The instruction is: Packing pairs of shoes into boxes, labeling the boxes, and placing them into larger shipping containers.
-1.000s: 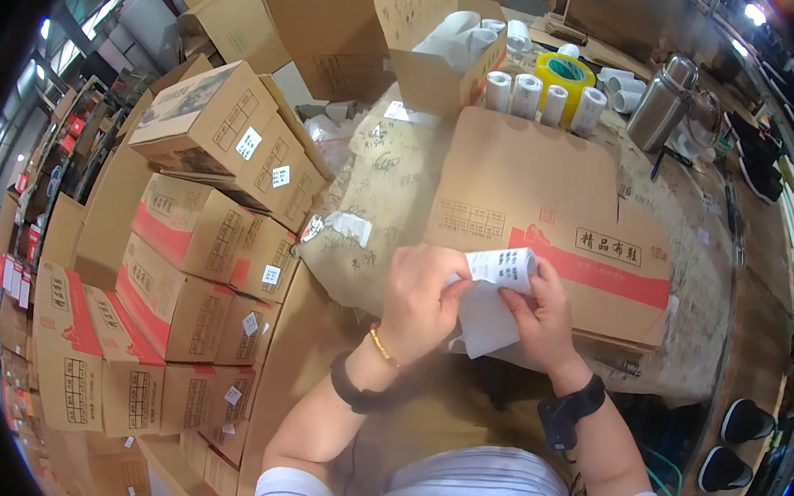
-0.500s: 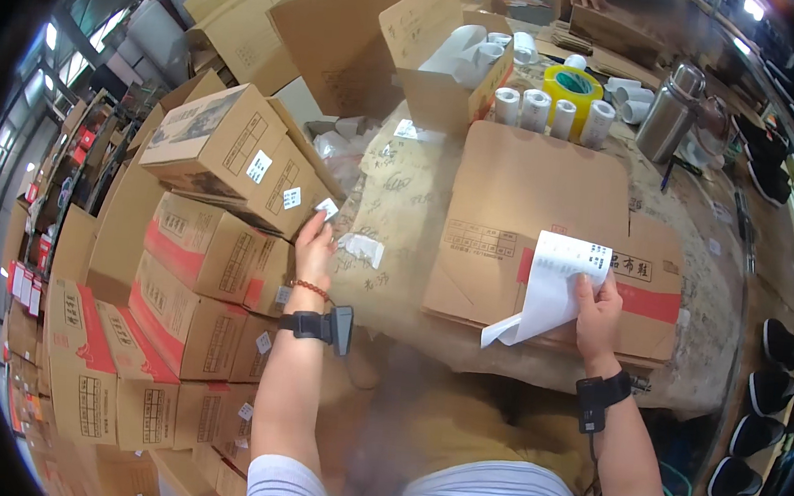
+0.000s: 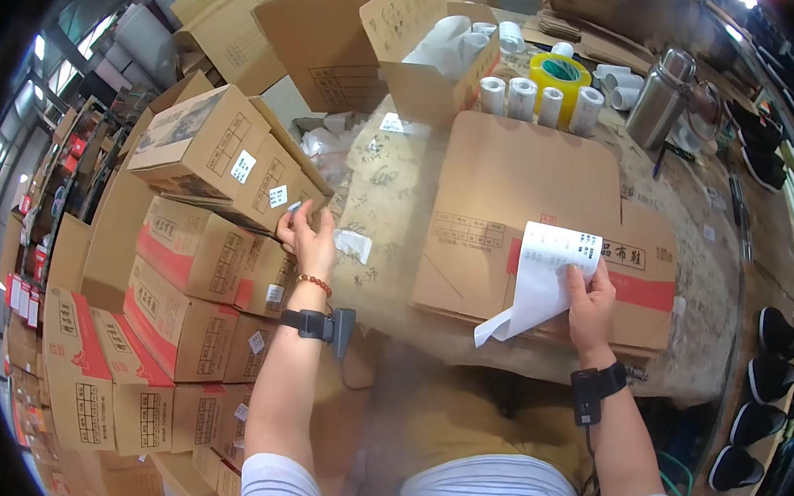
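Note:
My left hand [image 3: 312,241] pinches a small white label [image 3: 294,206] at its fingertips, right by the end of a brown shoebox [image 3: 201,151] that bears other white stickers. Whether the label touches the box I cannot tell. My right hand [image 3: 590,302] grips a strip of white printed labels [image 3: 544,271], thumb on top, its tail curling down toward the left. Under that strip lie flat brown cardboard sheets [image 3: 477,180] with a red band and printing.
Stacked shoeboxes [image 3: 153,322] fill the left side. At the back stand an open carton [image 3: 419,91] of label rolls, yellow tape [image 3: 574,75], several upright label rolls [image 3: 521,99] and a steel thermos [image 3: 660,101]. Dark shoes [image 3: 758,424] line the right edge.
My left hand has shifted slightly left with the label, closer to the shoebox end, its other fingers spreading. The right hand still holds the strip. The whole view has shifted a little.

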### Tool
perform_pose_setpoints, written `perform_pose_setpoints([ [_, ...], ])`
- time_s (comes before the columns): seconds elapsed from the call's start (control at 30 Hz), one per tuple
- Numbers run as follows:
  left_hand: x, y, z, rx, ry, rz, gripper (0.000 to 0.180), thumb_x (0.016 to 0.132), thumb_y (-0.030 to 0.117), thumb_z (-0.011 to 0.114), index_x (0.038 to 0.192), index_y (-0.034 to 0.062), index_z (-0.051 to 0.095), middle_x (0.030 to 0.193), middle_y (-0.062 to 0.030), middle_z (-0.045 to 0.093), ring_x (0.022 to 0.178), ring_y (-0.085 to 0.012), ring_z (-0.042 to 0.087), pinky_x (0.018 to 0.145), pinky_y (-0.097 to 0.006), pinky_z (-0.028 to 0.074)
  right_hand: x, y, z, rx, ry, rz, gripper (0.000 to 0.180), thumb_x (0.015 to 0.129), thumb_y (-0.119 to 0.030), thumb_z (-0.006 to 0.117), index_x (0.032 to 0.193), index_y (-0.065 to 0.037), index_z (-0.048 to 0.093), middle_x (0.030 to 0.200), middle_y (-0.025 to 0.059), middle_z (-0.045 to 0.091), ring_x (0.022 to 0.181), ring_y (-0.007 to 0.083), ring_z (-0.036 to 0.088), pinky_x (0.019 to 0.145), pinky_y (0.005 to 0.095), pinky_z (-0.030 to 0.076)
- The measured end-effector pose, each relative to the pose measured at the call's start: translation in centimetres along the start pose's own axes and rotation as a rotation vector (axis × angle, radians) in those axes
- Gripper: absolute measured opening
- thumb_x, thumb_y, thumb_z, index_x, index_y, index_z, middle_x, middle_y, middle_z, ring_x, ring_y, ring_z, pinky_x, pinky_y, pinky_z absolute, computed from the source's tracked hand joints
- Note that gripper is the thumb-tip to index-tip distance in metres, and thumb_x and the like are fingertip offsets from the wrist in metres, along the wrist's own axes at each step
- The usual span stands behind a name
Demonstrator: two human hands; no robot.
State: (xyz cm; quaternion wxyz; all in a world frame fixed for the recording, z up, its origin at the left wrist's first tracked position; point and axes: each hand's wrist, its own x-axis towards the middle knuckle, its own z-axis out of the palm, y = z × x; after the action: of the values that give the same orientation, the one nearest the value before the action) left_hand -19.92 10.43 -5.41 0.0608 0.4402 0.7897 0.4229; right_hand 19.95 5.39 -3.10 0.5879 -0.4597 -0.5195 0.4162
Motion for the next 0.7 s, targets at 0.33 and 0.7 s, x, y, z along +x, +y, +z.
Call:
perform_pose_setpoints([
  [0.33, -9.6, 15.7, 2.4, -0.913, -0.782, 0.169, 0.037, 0.089, 0.022, 0.061, 0.122, 0.0073, 0.054, 0.115, -0.0039, 0.056, 0.101, -0.0127, 0.053, 0.085, -0.028, 0.042, 0.6, -2.1, 0.0, 0.182, -0.094, 0.229, 0.019, 0.088, -0.01, 0.062, 0.104, 0.001, 0.062, 0.091, 0.0011, 0.061, 0.085, 0.0097, 0.056, 0.074, 0.025, 0.046],
  [0.7, -13.0, 21.8, 0.4, -0.231, -0.376, 1.17, 0.023, 0.073, 0.023, 0.069, 0.092, 0.0136, 0.06, 0.093, 0.0012, 0.057, 0.087, -0.0212, 0.052, 0.071, -0.036, 0.036, 3.0, -11.0, -0.1, -0.872, -0.515, -0.33, 0.024, 0.064, -0.022, 0.078, 0.08, -0.009, 0.066, 0.079, 0.0079, 0.065, 0.068, 0.0277, 0.062, 0.06, 0.0368, 0.048],
])
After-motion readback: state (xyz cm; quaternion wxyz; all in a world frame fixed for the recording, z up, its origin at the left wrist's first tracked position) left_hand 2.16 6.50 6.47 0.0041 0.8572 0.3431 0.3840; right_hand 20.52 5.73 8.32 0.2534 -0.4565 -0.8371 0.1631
